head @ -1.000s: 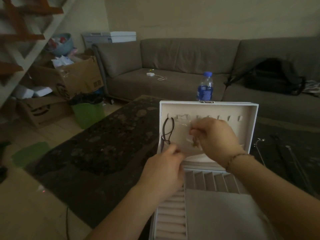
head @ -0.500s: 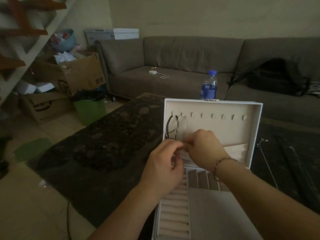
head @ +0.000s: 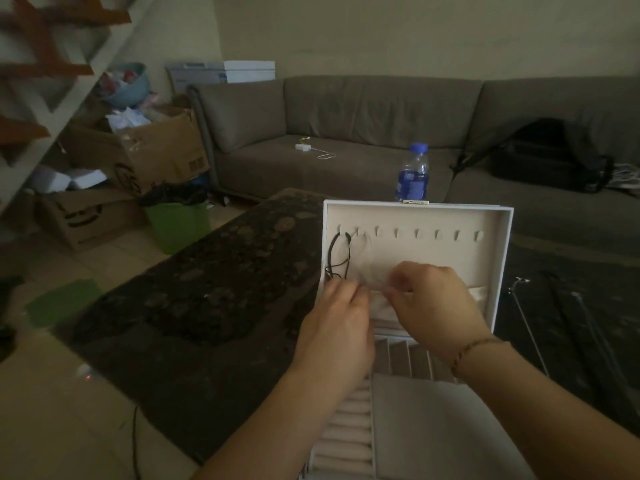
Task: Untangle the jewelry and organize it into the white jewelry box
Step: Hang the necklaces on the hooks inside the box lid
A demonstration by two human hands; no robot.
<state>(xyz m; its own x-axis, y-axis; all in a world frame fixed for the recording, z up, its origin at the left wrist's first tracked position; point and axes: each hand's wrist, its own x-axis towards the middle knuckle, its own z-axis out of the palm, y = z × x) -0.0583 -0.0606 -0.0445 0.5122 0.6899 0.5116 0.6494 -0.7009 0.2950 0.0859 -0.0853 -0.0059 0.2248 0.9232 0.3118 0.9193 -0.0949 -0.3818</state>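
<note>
Both hands meet before the white jewelry box [head: 502,258] lid: left hand [head: 337,332] and right hand [head: 438,306] apparently pinch a blurred pale chain. Black cord necklace [head: 337,254] hangs vertically just above the left hand, nearer it.

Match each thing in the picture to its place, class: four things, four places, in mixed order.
Things:
1. bottle
2. black cord
3. charger
4. green bin

Places:
A. on the sofa seat
B. on the floor by the cardboard boxes
C. behind the open lid of the jewelry box
D. hung on the first hook inside the lid

Pairs: 1-C, 2-D, 3-A, 4-B
</note>
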